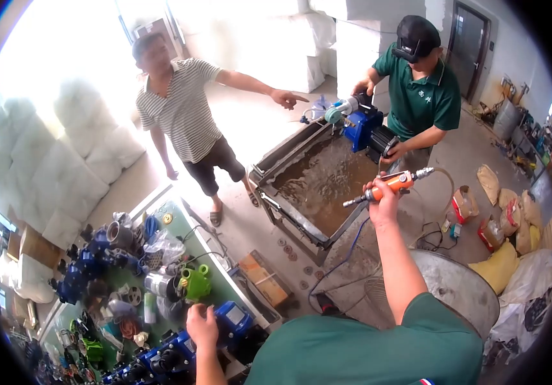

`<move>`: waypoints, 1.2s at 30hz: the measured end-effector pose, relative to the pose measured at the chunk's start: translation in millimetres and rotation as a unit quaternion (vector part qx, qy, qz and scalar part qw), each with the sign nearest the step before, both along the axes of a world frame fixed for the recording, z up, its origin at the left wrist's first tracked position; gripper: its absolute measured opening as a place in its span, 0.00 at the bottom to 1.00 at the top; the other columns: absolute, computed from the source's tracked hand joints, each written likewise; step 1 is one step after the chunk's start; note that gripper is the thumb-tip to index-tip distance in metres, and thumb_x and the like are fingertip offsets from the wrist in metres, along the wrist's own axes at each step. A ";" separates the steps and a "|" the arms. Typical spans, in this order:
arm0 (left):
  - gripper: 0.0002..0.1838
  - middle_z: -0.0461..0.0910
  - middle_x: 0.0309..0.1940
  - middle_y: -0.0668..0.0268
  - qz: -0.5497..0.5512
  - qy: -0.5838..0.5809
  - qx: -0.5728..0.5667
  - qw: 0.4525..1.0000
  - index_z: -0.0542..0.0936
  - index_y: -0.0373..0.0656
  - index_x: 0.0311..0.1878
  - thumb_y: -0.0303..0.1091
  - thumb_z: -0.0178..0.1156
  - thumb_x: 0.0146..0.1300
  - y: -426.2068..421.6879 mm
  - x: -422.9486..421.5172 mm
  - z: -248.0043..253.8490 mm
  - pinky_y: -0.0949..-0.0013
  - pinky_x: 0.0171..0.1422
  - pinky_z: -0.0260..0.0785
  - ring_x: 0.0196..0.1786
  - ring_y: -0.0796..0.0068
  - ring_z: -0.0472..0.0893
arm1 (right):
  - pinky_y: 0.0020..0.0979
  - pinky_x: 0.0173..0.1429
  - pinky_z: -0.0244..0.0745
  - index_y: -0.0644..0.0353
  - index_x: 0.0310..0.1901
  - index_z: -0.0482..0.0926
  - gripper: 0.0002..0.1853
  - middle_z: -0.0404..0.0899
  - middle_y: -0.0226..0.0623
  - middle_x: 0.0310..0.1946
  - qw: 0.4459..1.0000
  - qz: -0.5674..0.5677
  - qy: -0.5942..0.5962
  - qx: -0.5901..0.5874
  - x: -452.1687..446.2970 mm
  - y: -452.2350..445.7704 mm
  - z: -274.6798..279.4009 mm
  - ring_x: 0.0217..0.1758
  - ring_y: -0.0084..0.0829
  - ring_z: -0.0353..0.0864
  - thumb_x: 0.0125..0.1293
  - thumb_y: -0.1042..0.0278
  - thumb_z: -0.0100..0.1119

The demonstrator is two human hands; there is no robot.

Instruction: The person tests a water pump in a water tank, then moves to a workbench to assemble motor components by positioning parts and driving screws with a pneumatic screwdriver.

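The right hand (385,199) has its fingers clamped around an orange tool (393,186), held up in the air near the tank (317,186) of murky water, with a thin hose (450,186) near its fitting. The left hand (202,326) hovers by the blue units (234,317) and green casting (195,282) on the table (219,282), its fingers loosely curled, though whether they touch anything I cannot tell. Beyond the tank, a co-worker (423,102) holds a blue machine (360,128)

Left of the lime-green casting (195,283) on the table (178,210) lie blue pumps (82,274); right of it, the floor (229,239) bears a cardboard box (264,278).
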State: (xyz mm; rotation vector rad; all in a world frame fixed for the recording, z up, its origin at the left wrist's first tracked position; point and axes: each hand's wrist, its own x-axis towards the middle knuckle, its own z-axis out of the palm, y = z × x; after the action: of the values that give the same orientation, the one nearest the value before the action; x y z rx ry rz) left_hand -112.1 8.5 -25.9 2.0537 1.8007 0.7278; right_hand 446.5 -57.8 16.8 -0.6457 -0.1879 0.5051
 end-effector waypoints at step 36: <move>0.15 0.85 0.40 0.49 0.060 0.119 -0.026 0.991 0.83 0.36 0.44 0.41 0.59 0.72 2.6 17.9 20.0 0.55 0.50 0.74 0.43 0.47 0.83 | 0.23 0.32 0.70 0.59 0.43 0.77 0.16 0.77 0.27 0.30 0.943 -0.204 -0.192 -0.179 329.2 74.5 -13.1 0.27 0.21 0.76 0.52 0.84 0.63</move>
State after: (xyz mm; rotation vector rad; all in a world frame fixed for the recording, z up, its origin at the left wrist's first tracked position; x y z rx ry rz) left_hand -94.2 11.1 -5.8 2.0876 2.0640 0.4763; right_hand 775.7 16.6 3.6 -1.1108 -0.3252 0.0030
